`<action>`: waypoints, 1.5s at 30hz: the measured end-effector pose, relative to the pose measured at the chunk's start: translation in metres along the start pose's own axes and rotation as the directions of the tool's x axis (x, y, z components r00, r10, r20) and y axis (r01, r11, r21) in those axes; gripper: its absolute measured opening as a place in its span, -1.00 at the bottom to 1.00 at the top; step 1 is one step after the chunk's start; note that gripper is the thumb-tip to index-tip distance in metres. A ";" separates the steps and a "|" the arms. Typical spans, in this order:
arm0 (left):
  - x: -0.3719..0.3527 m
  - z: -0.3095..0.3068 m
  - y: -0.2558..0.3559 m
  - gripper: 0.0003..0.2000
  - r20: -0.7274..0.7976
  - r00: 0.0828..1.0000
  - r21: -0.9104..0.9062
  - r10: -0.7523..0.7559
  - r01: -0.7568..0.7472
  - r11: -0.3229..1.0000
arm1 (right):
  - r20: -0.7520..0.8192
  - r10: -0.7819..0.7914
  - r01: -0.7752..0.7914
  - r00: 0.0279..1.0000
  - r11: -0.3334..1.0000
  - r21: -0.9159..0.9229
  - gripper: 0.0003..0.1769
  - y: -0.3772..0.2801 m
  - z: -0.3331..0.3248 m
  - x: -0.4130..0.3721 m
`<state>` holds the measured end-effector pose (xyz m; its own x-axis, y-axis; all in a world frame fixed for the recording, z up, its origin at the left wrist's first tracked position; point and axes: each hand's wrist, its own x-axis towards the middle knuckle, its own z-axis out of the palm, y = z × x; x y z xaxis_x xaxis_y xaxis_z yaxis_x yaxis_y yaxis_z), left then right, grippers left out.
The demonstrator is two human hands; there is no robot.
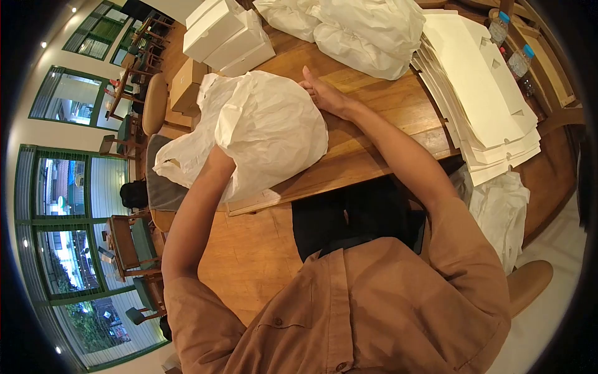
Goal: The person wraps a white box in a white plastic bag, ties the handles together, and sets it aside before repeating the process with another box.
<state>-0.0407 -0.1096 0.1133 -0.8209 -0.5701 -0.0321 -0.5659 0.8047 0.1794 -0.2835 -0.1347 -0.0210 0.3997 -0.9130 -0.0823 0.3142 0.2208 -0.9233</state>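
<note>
Green-framed windows (62, 224) line the room at 9 o'clock of a wooden table (367, 146). The person's left forearm (199, 212) enters a white plastic bag (274, 124), hiding the left hand; its grip cannot be told. The bag's long axis runs roughly 8 to 2 o'clock. The right hand (327, 100), loosely open and holding nothing, has the bag close by at its 8 o'clock. White card sheets (476, 87) lie at 3 o'clock; no writing is legible.
</note>
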 end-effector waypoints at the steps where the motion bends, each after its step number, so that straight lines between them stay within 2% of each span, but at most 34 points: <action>1: -0.001 -0.001 0.000 -0.45 0.002 1.000 -0.007 -0.001 0.001 1.000 | 0.004 -0.002 0.002 1.000 1.000 -0.005 -0.03 0.000 0.001 -0.001; 3: -0.005 -0.006 0.004 -0.47 0.005 1.000 -0.024 -0.006 0.006 1.000 | 0.005 -0.102 0.101 0.995 0.975 -0.200 -0.01 0.003 0.007 -0.009; 6: -0.013 -0.024 0.017 -0.48 0.022 0.999 -0.091 -0.033 0.034 0.995 | 0.009 -0.122 0.121 0.992 0.961 -0.249 0.00 -0.003 0.011 -0.018; 9: -0.012 -0.070 0.070 -0.57 0.050 0.976 -0.216 -0.212 0.218 0.952 | -0.024 -0.144 0.137 0.989 0.975 -0.176 0.01 0.008 0.006 -0.007; 11: -0.020 -0.077 0.062 -0.58 0.016 0.993 -0.044 -0.120 0.120 0.992 | -0.030 -0.188 0.180 0.982 0.970 -0.163 0.00 0.014 0.004 -0.003; 13: -0.055 -0.084 0.069 -0.65 -0.258 0.963 -0.056 -0.077 0.064 0.996 | -0.032 -0.231 0.225 0.972 0.964 -0.143 -0.01 0.016 0.008 -0.005; 14: -0.072 -0.084 0.070 -0.66 -0.496 0.868 -0.054 -0.003 -0.027 0.998 | -0.031 -0.334 0.322 0.942 0.926 -0.195 -0.03 0.017 0.011 -0.008; 15: -0.085 -0.081 0.066 -0.67 -0.705 0.706 -0.024 0.071 -0.124 0.992 | -0.027 -0.439 0.418 0.898 0.872 -0.254 -0.04 0.014 0.012 -0.009; 16: -0.103 -0.074 0.052 -0.34 -0.827 0.550 0.075 0.112 -0.088 0.993 | -0.021 -0.445 0.425 0.895 0.868 -0.257 -0.04 0.011 0.012 -0.011; 17: -0.110 -0.060 0.041 -0.34 -0.828 0.549 0.077 0.111 -0.084 0.993 | -0.001 -0.497 0.481 0.868 0.839 -0.255 -0.02 0.013 0.014 -0.013; 19: -0.121 -0.022 0.013 0.12 -0.997 0.079 -0.004 0.020 -0.298 0.955 | 0.029 -0.549 0.538 0.835 0.804 -0.252 0.01 0.014 0.014 -0.014; 21: -0.128 0.035 -0.023 0.34 -0.970 0.165 -0.222 -0.179 -0.303 0.927 | 0.032 -0.717 0.659 0.697 0.621 -0.425 0.12 0.017 0.014 -0.015; 22: -0.121 0.060 -0.021 0.45 -0.926 0.197 -0.371 -0.321 -0.327 0.869 | 0.039 -0.713 0.656 0.700 0.621 -0.429 0.12 0.013 0.018 -0.019; 23: -0.114 0.087 -0.020 0.56 -0.861 0.229 -0.508 -0.454 -0.348 0.788 | 0.041 -0.779 0.691 0.626 0.530 -0.491 0.17 0.006 0.025 -0.028; 24: -0.128 0.137 -0.050 0.49 -0.752 0.373 -0.641 -0.544 -0.220 0.735 | 0.055 -0.837 0.717 0.544 0.430 -0.550 0.23 0.001 0.032 -0.035; 25: -0.143 0.176 -0.071 0.43 -0.607 0.491 -0.743 -0.625 -0.070 0.666 | 0.071 -0.833 0.716 0.549 0.425 -0.553 0.23 0.003 0.039 -0.040; 27: -0.152 0.162 -0.056 -0.01 -0.307 0.794 -0.757 -0.525 0.130 0.640 | -0.122 -0.816 0.621 0.565 0.518 -0.589 0.38 0.013 0.054 -0.051; 28: -0.145 0.151 -0.039 -0.01 -0.312 0.791 -0.764 -0.527 0.121 0.634 | -0.112 -0.815 0.617 0.569 0.513 -0.596 0.38 0.020 0.062 -0.059; 30: -0.123 0.141 -0.001 -0.44 -0.294 0.743 -0.826 -0.602 0.119 0.551 | -0.226 -0.683 0.581 0.695 0.718 -0.382 0.33 0.034 0.076 -0.075; 31: -0.119 0.150 0.001 -0.44 -0.295 0.740 -0.832 -0.604 0.111 0.543 | -0.220 -0.680 0.575 0.699 0.718 -0.392 0.33 0.040 0.080 -0.079; 33: -0.112 0.169 0.004 -0.60 -0.411 0.650 -0.808 -0.639 0.065 0.586 | -0.175 -0.659 0.580 0.731 0.736 -0.348 0.25 0.048 0.085 -0.085; 35: -0.108 0.183 0.014 -0.64 -0.402 0.635 -0.835 -0.660 0.041 0.548 | -0.208 -0.631 0.550 0.748 0.764 -0.337 0.23 0.051 0.090 -0.089; 37: -0.108 0.201 0.019 -0.66 -0.414 0.732 -0.645 -0.542 0.184 0.742 | -0.238 -0.598 0.518 0.765 0.792 -0.323 0.21 0.051 0.089 -0.089; 38: -0.104 0.228 0.009 -0.55 -0.552 0.757 -0.374 -0.349 0.149 0.915 | -0.255 -0.574 0.507 0.778 0.814 -0.284 0.18 0.052 0.088 -0.089; 39: -0.101 0.230 0.012 -0.55 -0.556 0.751 -0.383 -0.356 0.149 0.912 | -0.271 -0.550 0.496 0.790 0.833 -0.244 0.14 0.054 0.086 -0.088; 41: -0.091 0.237 0.022 -0.76 -0.683 0.547 -0.445 -0.484 0.215 0.869 | -0.260 -0.533 0.492 0.805 0.845 -0.208 0.12 0.065 0.082 -0.085; 42: -0.086 0.233 0.027 -0.76 -0.684 0.541 -0.451 -0.488 0.211 0.867 | -0.255 -0.520 0.492 0.815 0.854 -0.167 0.11 0.069 0.081 -0.085; 44: -0.078 0.218 0.037 -0.72 -0.570 0.452 -0.758 -0.686 0.033 0.651 | -0.272 -0.513 0.478 0.814 0.858 -0.189 0.16 0.070 0.081 -0.087; 45: -0.075 0.216 0.036 -0.72 -0.569 0.446 -0.762 -0.691 0.029 0.646 | -0.293 -0.509 0.467 0.809 0.861 -0.203 0.22 0.070 0.081 -0.088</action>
<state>-0.0157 -0.0016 -0.0900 0.0679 -0.9045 0.4209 -0.3312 0.3776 0.8647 -0.2265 -0.0113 -0.0483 -0.0888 -0.9520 0.2931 0.2827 -0.3062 -0.9090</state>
